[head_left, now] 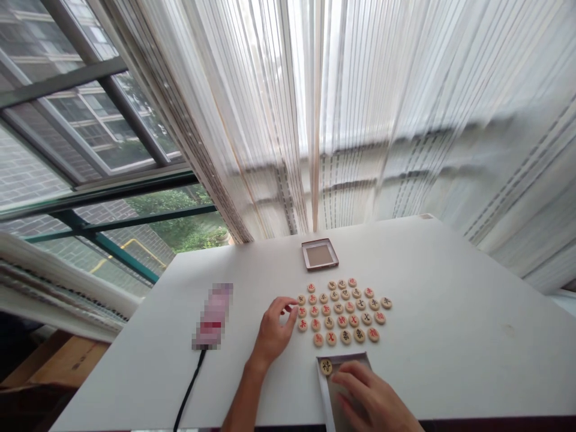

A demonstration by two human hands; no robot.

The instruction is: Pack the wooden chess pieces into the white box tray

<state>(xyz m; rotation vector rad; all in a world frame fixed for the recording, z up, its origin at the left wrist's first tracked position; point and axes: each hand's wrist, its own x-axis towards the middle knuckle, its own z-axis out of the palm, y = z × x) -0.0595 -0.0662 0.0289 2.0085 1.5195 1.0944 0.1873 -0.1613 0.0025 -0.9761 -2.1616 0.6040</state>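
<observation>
Several round wooden chess pieces [344, 309] with red and black characters lie in a cluster on the white table [450, 300]. My left hand [273, 330] rests at the cluster's left edge, its fingers curled and touching a piece there. My right hand [371, 396] lies flat with fingers spread inside a shallow grey box tray [324, 390] at the near table edge. One piece [326, 366] sits in that tray's far left corner, just beyond my right fingertips.
A small square box lid [320, 254] lies beyond the pieces. A blurred pink-and-white device [212, 316] with a black cable [189, 390] lies to the left. Striped sheer curtains [360, 120] hang behind the table; a window [67, 150] is at left.
</observation>
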